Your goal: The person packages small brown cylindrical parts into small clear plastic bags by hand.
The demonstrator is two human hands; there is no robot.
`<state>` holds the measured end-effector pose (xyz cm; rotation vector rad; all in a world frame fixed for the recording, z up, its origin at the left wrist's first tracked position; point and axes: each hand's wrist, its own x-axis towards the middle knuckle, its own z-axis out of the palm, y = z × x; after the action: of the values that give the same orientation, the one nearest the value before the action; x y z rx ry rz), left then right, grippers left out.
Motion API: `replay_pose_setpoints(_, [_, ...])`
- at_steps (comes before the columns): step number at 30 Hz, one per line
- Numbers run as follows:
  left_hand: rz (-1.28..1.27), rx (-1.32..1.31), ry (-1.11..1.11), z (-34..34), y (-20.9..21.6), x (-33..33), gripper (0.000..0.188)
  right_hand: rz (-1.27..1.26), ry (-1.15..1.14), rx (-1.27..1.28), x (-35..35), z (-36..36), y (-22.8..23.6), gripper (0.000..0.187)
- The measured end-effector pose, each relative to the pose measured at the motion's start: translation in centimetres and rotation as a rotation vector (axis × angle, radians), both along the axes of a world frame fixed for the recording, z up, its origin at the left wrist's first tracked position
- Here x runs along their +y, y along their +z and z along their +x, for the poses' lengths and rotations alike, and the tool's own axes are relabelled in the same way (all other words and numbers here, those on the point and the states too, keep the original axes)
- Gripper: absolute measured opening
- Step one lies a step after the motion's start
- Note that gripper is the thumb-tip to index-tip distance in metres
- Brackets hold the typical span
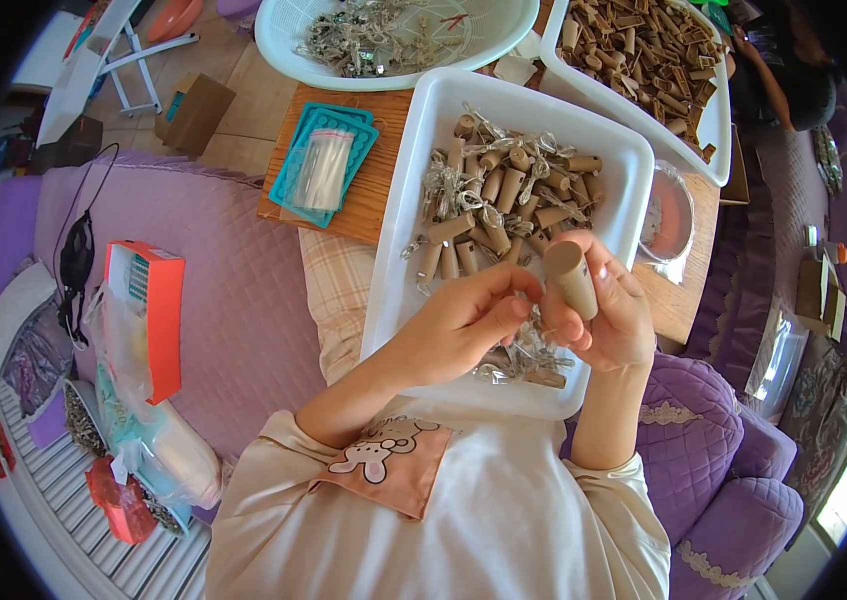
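Observation:
Upright in my right hand (619,315) is a tan cork-shaped cylinder (571,275), gripped between thumb and fingers. My left hand (464,325) is just to its left, fingers curled and thumb against them; whatever is in that pinch is too small to make out. Both hands are over a white plastic tub (399,210). In the tub, many similar tan cylinders (511,190) lie jumbled with coils of thin clear wire (444,185). More wire (534,355) bunches below my hands, with a cylinder (546,379) at the tub's near end.
A second white tub (554,50) of tan pieces stands at back right, a pale green basket (279,55) of wire bundles at the back. Teal trays (304,130) carry clear plastic bags (327,165) on a wooden table (279,190). A round clear container (666,215) sits right.

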<state>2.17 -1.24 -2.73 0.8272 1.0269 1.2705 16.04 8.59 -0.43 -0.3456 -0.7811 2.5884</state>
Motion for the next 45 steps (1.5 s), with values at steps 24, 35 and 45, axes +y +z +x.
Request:
replay_pose_setpoints(24, [0.039, 1.450, 0.831, -14.4, -5.6, -0.8, 0.028, 0.593, -0.278, -0.763, -2.5, -0.6, -2.1, 0.025])
replay_pose_setpoints(35, [-0.237, 1.446, 0.775, -16.3, -8.7, -0.5, 0.033, 0.652, -0.192, -0.737, -2.4, -1.1, -2.5, 0.025])
replay_pose_setpoints(45, [-0.075, 1.690, 0.750, -16.0, -9.4, -0.1, 0.010, 0.622, -0.211, -0.729, -2.6, -1.0, -3.1, 0.025])
